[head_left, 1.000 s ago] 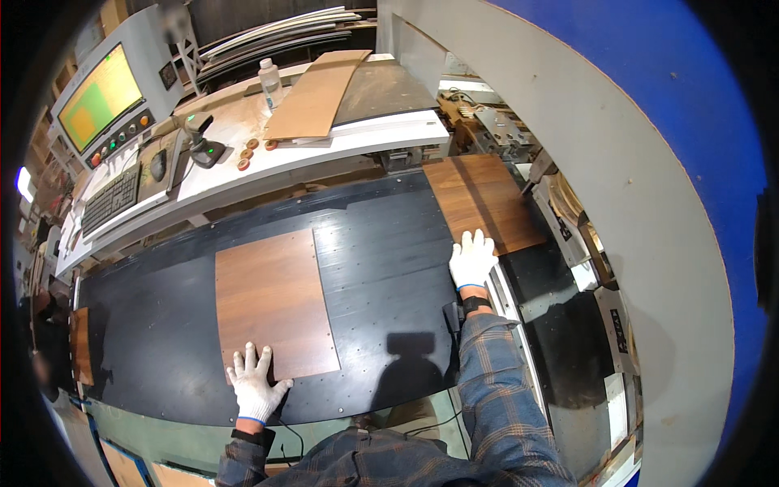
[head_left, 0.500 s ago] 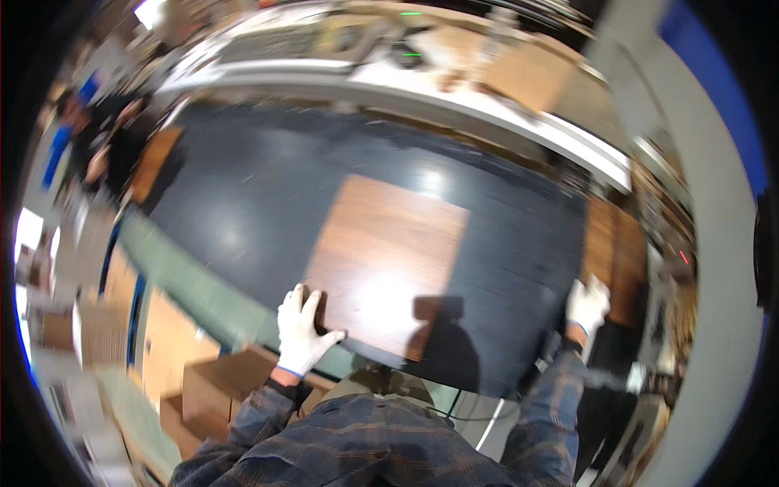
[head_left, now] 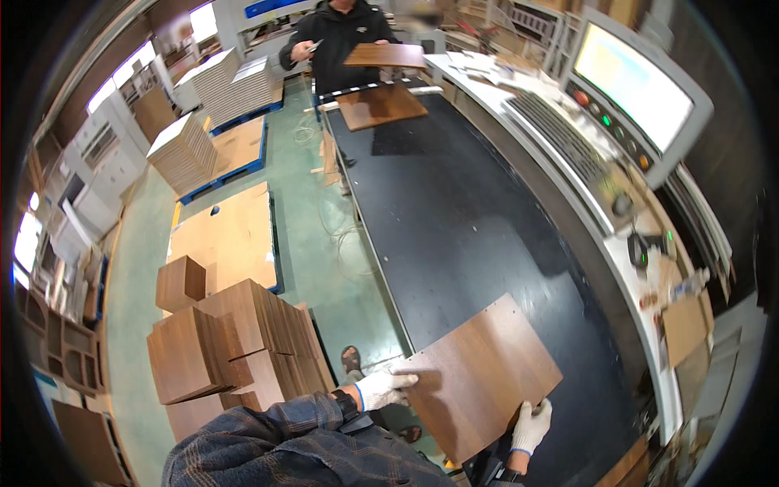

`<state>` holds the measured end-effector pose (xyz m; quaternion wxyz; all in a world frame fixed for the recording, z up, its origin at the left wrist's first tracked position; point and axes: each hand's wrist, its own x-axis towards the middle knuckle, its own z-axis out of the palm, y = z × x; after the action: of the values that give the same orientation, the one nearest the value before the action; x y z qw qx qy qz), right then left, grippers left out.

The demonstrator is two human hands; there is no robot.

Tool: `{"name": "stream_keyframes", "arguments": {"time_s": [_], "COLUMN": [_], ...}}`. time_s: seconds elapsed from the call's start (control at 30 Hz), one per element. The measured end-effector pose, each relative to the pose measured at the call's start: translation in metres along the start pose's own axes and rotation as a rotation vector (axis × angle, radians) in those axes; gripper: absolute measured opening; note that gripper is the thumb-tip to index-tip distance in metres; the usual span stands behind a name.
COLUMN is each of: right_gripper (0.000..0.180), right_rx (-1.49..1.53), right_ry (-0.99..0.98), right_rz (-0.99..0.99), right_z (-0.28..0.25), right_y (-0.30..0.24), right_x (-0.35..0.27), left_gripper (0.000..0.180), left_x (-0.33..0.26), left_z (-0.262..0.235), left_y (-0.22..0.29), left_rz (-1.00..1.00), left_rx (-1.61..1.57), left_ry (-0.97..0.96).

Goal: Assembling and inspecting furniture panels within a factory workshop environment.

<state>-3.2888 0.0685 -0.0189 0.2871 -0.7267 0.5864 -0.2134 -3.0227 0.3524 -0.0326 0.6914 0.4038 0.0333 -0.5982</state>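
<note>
A brown wood-grain panel [head_left: 487, 377] is tilted in front of me over the near end of a long black table [head_left: 454, 219]. My left hand [head_left: 385, 390], in a white glove, grips its left corner, thumb on top. At the lower right edge, my right hand [head_left: 531, 427], also gloved, is closed on the panel with its fingers partly underneath. Small dark holes show near the panel's edges. Across the table's far end lies another brown panel [head_left: 381, 107]. A co-worker [head_left: 345, 40] in a dark jacket stands behind it, one hand at a raised brown board [head_left: 385, 55].
Stacked brown panels [head_left: 235, 341] stand low at my left beside a pallet topped with a tan sheet [head_left: 223, 235]. Along the right runs a white ledge [head_left: 560, 154] with a keyboard [head_left: 556, 134], a monitor [head_left: 633, 81] and a scanner [head_left: 639, 250]. More panel stacks [head_left: 182, 154] sit farther back.
My view has swung left along the table. The panel was lying flat with my left hand beside it and my right hand at boards on the right; now both hands hold it, turned and tilted.
</note>
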Motion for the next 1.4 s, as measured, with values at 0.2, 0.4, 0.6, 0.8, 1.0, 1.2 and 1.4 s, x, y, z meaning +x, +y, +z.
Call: {"name": "stream_keyframes", "arguments": {"time_s": [0.2, 0.4, 0.6, 0.8, 1.0, 1.2, 1.4], "right_gripper": [0.025, 0.056, 0.062, 0.054, 0.051, 0.052, 0.048], "right_rx": [1.199, 1.274, 1.246, 1.353, 1.355, 1.474, 1.471], "right_ry": [-0.527, -0.708, -0.802, -0.830, -0.750, -0.763, -0.667], "right_rz": [0.414, 0.457, 0.281, 0.172, 0.095, 0.065, 0.067], "right_z": [0.077, 0.183, 0.239, 0.318, 0.427, 0.507, 0.571], "right_y": [-0.075, -0.197, -0.329, -0.427, -0.512, -0.601, -0.675], "right_x": [-0.034, -0.068, -0.046, -0.001, 0.071, 0.134, 0.189], "left_gripper": [0.024, 0.041, 0.044, 0.047, 0.023, 0.017, 0.022], "left_x": [-0.015, -0.038, -0.029, 0.026, 0.080, 0.145, 0.214], "left_z": [-0.037, -0.110, -0.154, -0.154, -0.183, -0.208, -0.242], "left_y": [0.158, 0.278, 0.354, 0.377, 0.480, 0.593, 0.683], "left_rz": [0.137, 0.234, 0.247, 0.276, 0.305, 0.348, 0.415], "left_rx": [0.219, 0.252, 0.253, 0.069, 0.213, 0.217, 0.323], "left_ry": [0.071, 0.038, 0.177, 0.027, 0.095, 0.190, 0.250]}}
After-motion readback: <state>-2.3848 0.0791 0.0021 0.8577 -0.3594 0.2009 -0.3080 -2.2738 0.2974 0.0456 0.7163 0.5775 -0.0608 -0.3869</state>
